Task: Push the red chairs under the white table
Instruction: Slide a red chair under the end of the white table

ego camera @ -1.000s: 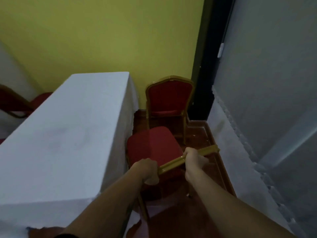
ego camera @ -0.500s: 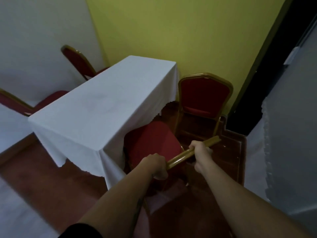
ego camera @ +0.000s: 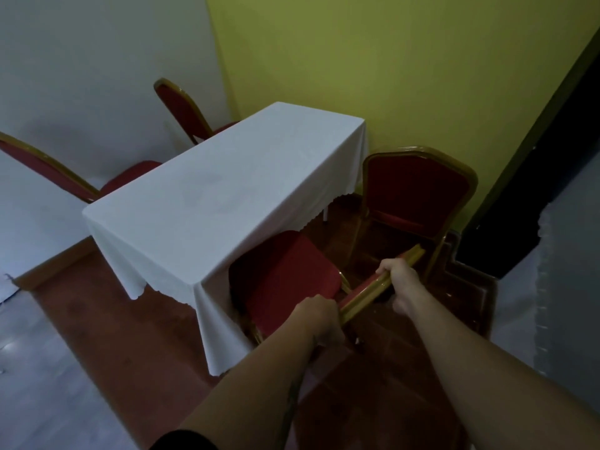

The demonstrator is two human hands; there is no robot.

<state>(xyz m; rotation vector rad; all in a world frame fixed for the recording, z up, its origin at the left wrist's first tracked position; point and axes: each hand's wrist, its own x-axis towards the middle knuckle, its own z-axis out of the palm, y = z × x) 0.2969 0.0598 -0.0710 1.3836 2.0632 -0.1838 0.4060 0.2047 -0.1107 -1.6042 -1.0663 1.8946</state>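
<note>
At the bottom of the view, two bare forearms reached forward over the reddish-brown floor (ego camera: 123,345). The left hand (ego camera: 319,318) and the right hand (ego camera: 400,280) were each closed around the gold metal top rail of the nearest red-cushioned chair (ego camera: 285,277), the left at the rail's lower end and the right toward its upper end. That chair's red seat lay partly beneath the hanging edge of the white cloth covering the rectangular desk (ego camera: 224,190), at the desk's near right side. Just beyond it, a second red chair with a gold frame (ego camera: 415,190) stood beside the desk's far right corner, clear of the cloth, in front of the yellow-green wall (ego camera: 389,66). Across the desk, two more red chairs (ego camera: 48,170) (ego camera: 181,108) stood along its left side near the white wall (ego camera: 97,60), their seats touching or slightly under the cloth's edge.
</note>
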